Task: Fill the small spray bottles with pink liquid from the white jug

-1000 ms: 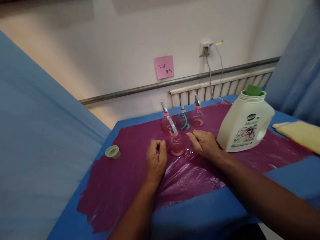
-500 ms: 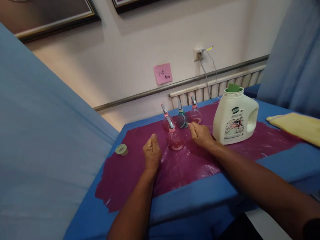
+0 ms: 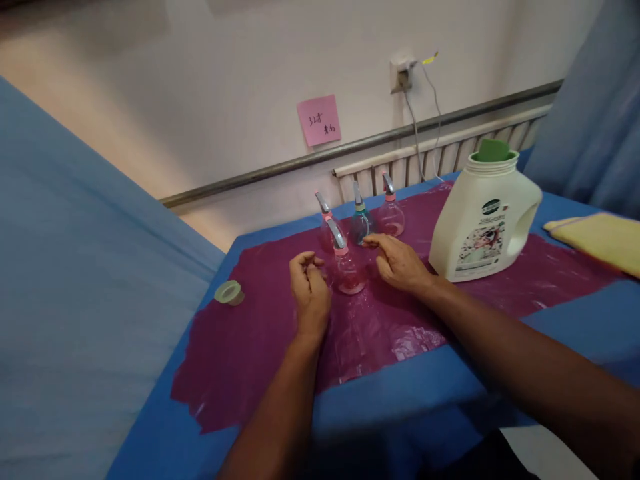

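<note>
Small pink pump bottle [image 3: 345, 272] standing on the purple sheet [image 3: 250, 347] covering the counter [image 3: 400, 400], left hand [image 3: 310, 293] curling nearly closed just left of it (holding nothing), right hand [image 3: 397, 263] lying half-open just right of it, three more bottles [image 3: 361, 223] standing behind it, white jug [image 3: 480, 227] sitting farther right.

Glossy plastic sheet [image 3: 400, 333] (crinkled), clear bottles [image 3: 345, 270].

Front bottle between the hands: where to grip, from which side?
Likely grip the front bottle round its bulbous belly, coming from the near side. It stands upright, its grey spout slants off a thin neck, a poor hold, and three other bottles crowd close behind.
</note>
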Tool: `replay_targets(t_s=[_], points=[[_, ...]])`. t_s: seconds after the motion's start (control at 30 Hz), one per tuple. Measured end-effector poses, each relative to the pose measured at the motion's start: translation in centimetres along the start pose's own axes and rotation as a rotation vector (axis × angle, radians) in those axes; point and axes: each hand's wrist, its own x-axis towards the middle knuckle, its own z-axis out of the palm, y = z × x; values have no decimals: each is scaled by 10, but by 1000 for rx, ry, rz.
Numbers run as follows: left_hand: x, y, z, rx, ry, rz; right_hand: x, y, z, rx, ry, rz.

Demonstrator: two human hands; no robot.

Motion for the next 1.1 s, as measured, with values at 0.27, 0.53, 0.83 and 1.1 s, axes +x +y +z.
replay_targets(t_s=[0.27,0.53,0.83,1.1], points=[[-26,2,7,45,-257,22,-14,-25,10,77,-148,-10],[-30,8,9,58,-284,10,-12,-25,0,106,-185,-35],[-25,3,7,-8,-340,91,-10,-15,-5,207,-246,62],[-20,-1,-1,-53,-426,91,-9,-15,-7,353,-265,135]])
